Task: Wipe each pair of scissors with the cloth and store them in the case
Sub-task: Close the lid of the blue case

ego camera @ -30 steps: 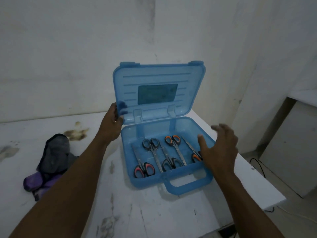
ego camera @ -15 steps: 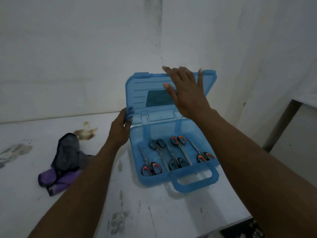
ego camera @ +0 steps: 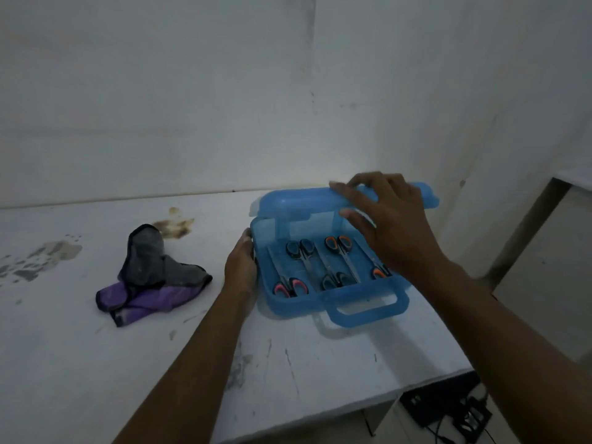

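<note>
Five pairs of scissors (ego camera: 320, 267) lie side by side in the bottom of the blue case (ego camera: 368, 310), blades and handles alternating, some handles dark, some orange or red. Nothing else shows inside it. The lid (ego camera: 298, 201) leans forward over the back of the case, partly shut. The right hand (ego camera: 394, 225) holds it, fingers draped over its top and thumb under its front edge. The left hand (ego camera: 242, 267) rests against the case's left wall; its fingers are hidden, so I cannot tell whether they curl round it. If the lid drops now, it could likely catch that thumb. It could also jam on a raised handle and fail to latch. The case stands close to the table's (ego camera: 288, 363) right edge, so a hard push might slide it off. The cloth (ego camera: 153, 274) lies crumpled left of the case, well apart.
</note>
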